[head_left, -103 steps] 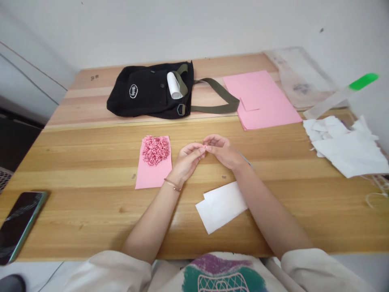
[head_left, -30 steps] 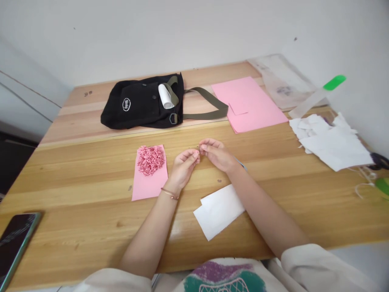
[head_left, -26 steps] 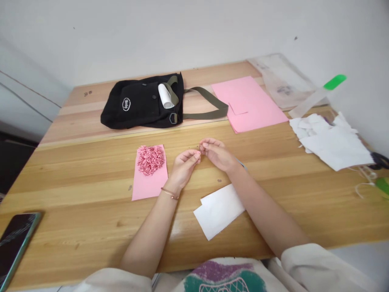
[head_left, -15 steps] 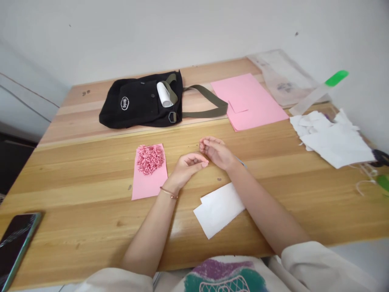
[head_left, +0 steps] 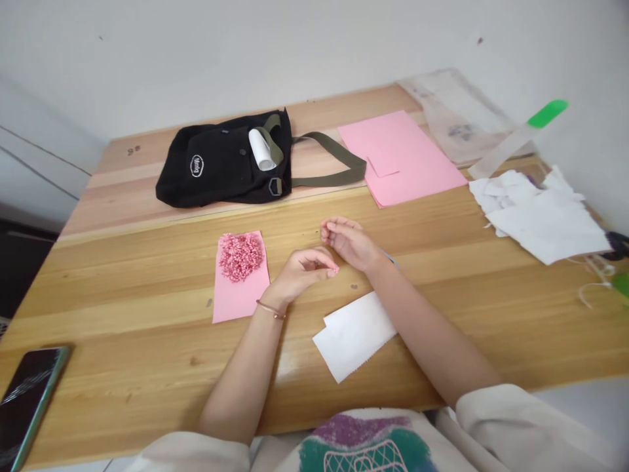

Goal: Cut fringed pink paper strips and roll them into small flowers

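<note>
Over the middle of the table, my left hand [head_left: 307, 270] pinches a tiny pink piece [head_left: 335, 270] between thumb and fingertips, probably paper. Close beside it, my right hand [head_left: 348, 242] is curled with its fingertips together; whatever they may hold is too small or hidden to make out. Left of my hands, a heap of small pink curled bits [head_left: 240, 255] lies on a pink paper sheet [head_left: 239, 305]. White paper pieces [head_left: 356, 334] lie under and beside my right forearm. A thin blue edge of something shows behind my right wrist, mostly hidden.
A black bag [head_left: 216, 164] with a white roll [head_left: 261, 151] on it lies at the back. Larger pink sheets [head_left: 417, 157], a clear plastic sleeve [head_left: 462, 118], a green-tipped translucent strip [head_left: 548, 114] and torn white paper [head_left: 550, 219] are at right. A phone [head_left: 29, 400] lies front left.
The view has shifted slightly. My left fingertips have changed their pinch a little, and more of the pink piece shows. My right hand holds nearly the same pose.
</note>
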Demonstrator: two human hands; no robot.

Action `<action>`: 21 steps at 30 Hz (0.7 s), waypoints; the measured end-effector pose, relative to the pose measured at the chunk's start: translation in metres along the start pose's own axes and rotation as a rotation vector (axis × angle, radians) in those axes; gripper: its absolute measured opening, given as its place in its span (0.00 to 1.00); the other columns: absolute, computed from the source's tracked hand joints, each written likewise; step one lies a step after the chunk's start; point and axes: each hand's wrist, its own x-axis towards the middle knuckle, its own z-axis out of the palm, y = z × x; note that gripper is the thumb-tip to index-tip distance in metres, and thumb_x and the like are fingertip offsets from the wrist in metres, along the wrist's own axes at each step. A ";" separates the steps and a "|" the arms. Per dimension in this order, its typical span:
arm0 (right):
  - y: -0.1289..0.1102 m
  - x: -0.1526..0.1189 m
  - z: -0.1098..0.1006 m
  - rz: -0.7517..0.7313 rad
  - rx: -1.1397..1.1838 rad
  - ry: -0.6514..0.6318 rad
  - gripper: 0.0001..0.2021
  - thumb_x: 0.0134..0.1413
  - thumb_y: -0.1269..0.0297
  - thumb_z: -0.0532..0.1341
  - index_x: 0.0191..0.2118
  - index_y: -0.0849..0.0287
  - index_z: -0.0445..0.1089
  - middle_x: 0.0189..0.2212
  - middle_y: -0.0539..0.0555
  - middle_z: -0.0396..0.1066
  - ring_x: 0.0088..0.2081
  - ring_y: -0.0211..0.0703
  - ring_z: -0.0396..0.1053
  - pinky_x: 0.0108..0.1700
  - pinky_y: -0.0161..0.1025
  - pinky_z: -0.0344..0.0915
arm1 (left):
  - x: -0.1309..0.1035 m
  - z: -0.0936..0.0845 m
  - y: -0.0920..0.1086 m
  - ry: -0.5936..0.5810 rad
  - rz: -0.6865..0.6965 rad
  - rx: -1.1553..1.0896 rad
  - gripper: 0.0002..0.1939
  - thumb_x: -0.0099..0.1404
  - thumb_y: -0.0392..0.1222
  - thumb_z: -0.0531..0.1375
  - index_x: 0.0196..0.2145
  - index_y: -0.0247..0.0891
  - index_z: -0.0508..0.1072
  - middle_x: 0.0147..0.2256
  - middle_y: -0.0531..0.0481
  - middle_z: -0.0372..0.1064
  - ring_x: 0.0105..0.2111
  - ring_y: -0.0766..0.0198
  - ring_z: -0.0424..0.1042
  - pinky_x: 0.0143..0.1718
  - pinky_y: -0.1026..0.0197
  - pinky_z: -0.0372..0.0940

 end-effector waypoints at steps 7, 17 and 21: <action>-0.001 0.000 0.001 -0.005 -0.004 -0.008 0.02 0.37 0.70 0.66 0.24 0.60 0.73 0.21 0.47 0.69 0.26 0.33 0.65 0.33 0.33 0.61 | -0.001 0.000 0.000 0.009 -0.004 -0.011 0.06 0.49 0.39 0.69 0.24 0.35 0.76 0.25 0.50 0.70 0.27 0.68 0.66 0.33 0.64 0.60; -0.001 0.000 0.001 -0.005 -0.023 -0.004 0.01 0.40 0.72 0.64 0.24 0.60 0.73 0.21 0.47 0.68 0.26 0.33 0.64 0.33 0.34 0.61 | 0.001 0.000 -0.001 0.036 -0.031 -0.044 0.07 0.50 0.39 0.68 0.25 0.34 0.75 0.26 0.51 0.69 0.28 0.69 0.65 0.34 0.66 0.60; -0.002 -0.001 0.002 0.001 -0.011 0.001 0.01 0.39 0.71 0.65 0.24 0.59 0.73 0.20 0.47 0.68 0.26 0.33 0.64 0.33 0.34 0.62 | 0.000 0.001 -0.001 0.058 -0.046 -0.080 0.07 0.51 0.39 0.67 0.26 0.34 0.74 0.26 0.52 0.67 0.28 0.69 0.63 0.34 0.67 0.59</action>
